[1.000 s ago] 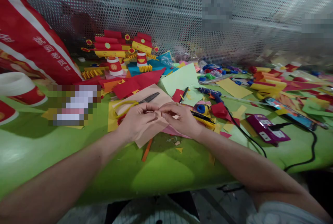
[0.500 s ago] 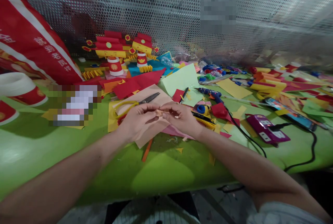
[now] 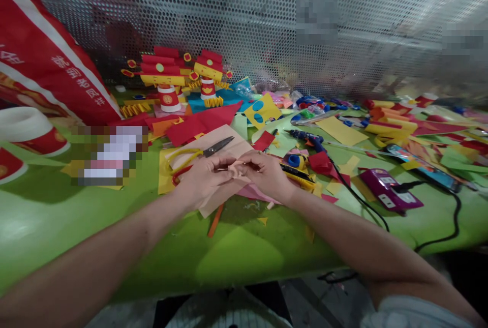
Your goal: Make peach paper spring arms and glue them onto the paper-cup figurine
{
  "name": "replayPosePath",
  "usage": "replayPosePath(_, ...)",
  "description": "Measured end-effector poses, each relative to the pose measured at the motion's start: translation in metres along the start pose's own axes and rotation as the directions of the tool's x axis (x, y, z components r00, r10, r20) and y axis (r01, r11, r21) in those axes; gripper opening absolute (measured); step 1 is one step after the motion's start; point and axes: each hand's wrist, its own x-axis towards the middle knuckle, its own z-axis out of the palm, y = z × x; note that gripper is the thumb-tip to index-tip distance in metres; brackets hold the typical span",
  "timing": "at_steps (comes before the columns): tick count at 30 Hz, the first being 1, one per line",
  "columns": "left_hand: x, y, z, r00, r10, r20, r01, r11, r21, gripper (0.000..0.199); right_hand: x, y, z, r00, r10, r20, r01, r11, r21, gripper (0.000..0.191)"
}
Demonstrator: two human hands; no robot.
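Observation:
My left hand [image 3: 206, 176] and my right hand [image 3: 266, 171] meet over the middle of the table, both closed in a pinch on a small peach paper piece [image 3: 237, 169] between their fingertips. Beneath them lies a larger peach paper sheet [image 3: 213, 202]. Open scissors with yellow and red handles [image 3: 185, 156] rest on that sheet, just beyond my left hand. Beside my right hand is a yellow and black cutter [image 3: 299, 174]. An orange strip [image 3: 216, 221] lies nearer the table's front edge.
Two red and yellow paper figures [image 3: 168, 98] stand at the back left. A glue gun [image 3: 307, 136], a purple power strip [image 3: 391, 190] with a black cable and a phone [image 3: 423, 168] lie to the right. White-and-red cups [image 3: 41, 137] stand at far left.
A yellow sheet with holes now shows on the pale green paper behind, and the red scrap there has shifted. My fingers have moved slightly, showing more of the small peach piece.

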Motion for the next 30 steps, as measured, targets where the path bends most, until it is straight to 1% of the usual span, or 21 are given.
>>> replayPosePath(3,-0.001,0.0,-0.001,0.999,-0.031,0.021,0.031,0.999,0.026,0.021,-0.001,0.0,0.002,1.0,0.001,0.03,-0.001,1.0,-0.013,0.011)
replayPosePath(5,-0.002,0.001,0.0,0.997,-0.075,0.004,0.075,0.997,0.036,0.018,-0.001,-0.001,0.003,0.999,-0.004,0.049,0.005,1.0,-0.017,0.011)
replayPosePath(7,-0.002,0.003,0.002,0.993,-0.117,-0.035,0.118,0.993,0.017,0.016,0.001,-0.002,0.0,0.999,-0.011,0.041,0.011,1.0,-0.006,0.009)
replayPosePath(9,-0.002,0.005,0.003,0.985,-0.139,-0.099,0.136,0.99,-0.031,0.016,0.008,-0.002,-0.014,0.999,-0.012,-0.035,0.012,1.0,0.014,0.01)
replayPosePath(10,-0.001,0.005,0.002,0.981,-0.141,-0.134,0.134,0.989,-0.057,0.015,0.013,0.0,-0.025,0.993,-0.002,-0.116,0.003,1.0,0.011,0.012)
replayPosePath(11,0.0,0.005,0.002,0.977,-0.139,-0.164,0.127,0.989,-0.081,0.013,0.018,0.004,-0.039,0.977,0.025,-0.214,-0.028,1.0,-0.011,0.016)
replayPosePath(12,0.001,0.005,0.001,0.974,-0.133,-0.184,0.116,0.988,-0.1,0.013,0.023,0.009,-0.056,0.939,0.055,-0.34,-0.072,0.997,-0.037,0.02)
replayPosePath(13,0.002,0.005,-0.001,0.973,-0.126,-0.194,0.105,0.988,-0.114,0.012,0.028,0.015,-0.074,0.885,0.079,-0.458,-0.124,0.99,-0.07,0.024)
replayPosePath(14,0.004,0.004,-0.003,0.973,-0.116,-0.202,0.091,0.988,-0.128,0.013,0.031,0.023,-0.092,0.829,0.106,-0.55,-0.206,0.971,-0.123,0.027)
replayPosePath(15,0.005,0.003,-0.005,0.972,-0.105,-0.21,0.076,0.987,-0.143,0.013,0.034,0.033,-0.11,0.769,0.135,-0.625,-0.318,0.928,-0.192,0.029)
replayPosePath(16,0.006,0.002,-0.006,0.971,-0.093,-0.219,0.059,0.986,-0.159,0.013,0.035,0.042,-0.125,0.718,0.16,-0.678,-0.448,0.851,-0.273,0.028)
replayPosePath(17,0.007,0.001,-0.008,0.97,-0.083,-0.229,0.044,0.984,-0.173,0.013,0.035,0.052,-0.137,0.7,0.199,-0.685,-0.568,0.737,-0.366,0.025)
replayPosePath(18,0.008,0.001,-0.009,0.967,-0.074,-0.242,0.028,0.982,-0.185,0.013,0.034,0.062,-0.147,0.71,0.257,-0.656,-0.647,0.607,-0.462,0.022)
replayPosePath(19,0.009,0.001,-0.01,0.965,-0.067,-0.254,0.017,0.981,-0.195,0.012,0.032,0.07,-0.153,0.692,0.349,-0.632,-0.713,0.468,-0.523,0.021)
replayPosePath(20,0.009,0.0,-0.01,0.963,-0.064,-0.263,0.01,0.98,-0.2,0.011,0.03,0.078,-0.156,0.669,0.458,-0.585,-0.742,0.36,-0.566,0.023)
replayPosePath(21,0.01,0.0,-0.011,0.961,-0.063,-0.269,0.008,0.98,-0.201,0.01,0.028,0.085,-0.156,0.643,0.528,-0.554,-0.75,0.291,-0.594,0.026)
replayPosePath(22,0.01,0.001,-0.011,0.96,-0.062,-0.273,0.006,0.98,-0.2,0.009,0.026,0.09,-0.156,0.606,0.58,-0.543,-0.768,0.249,-0.591,0.027)
replayPosePath(23,0.01,0.001,-0.011,0.959,-0.061,-0.275,0.005,0.98,-0.199,0.009,0.025,0.094,-0.155,0.576,0.608,-0.546,-0.789,0.241,-0.565,0.028)
replayPosePath(25,0.01,0.002,-0.01,0.959,-0.06,-0.277,0.003,0.979,-0.202,0.008,0.022,0.101,-0.153,0.53,0.631,-0.567,-0.836,0.277,-0.473,0.028)
replayPosePath(28,0.009,0.003,-0.01,0.958,-0.061,-0.28,0.0,0.977,-0.214,0.007,0.019,0.108,-0.154,0.485,0.654,-0.581,-0.874,0.327,-0.361,0.028)
replayPosePath(30,0.007,0.003,-0.009,0.96,-0.057,-0.275,-0.005,0.976,-0.219,0.005,0.017,0.112,-0.157,0.463,0.673,-0.576,-0.886,0.366,-0.284,0.029)
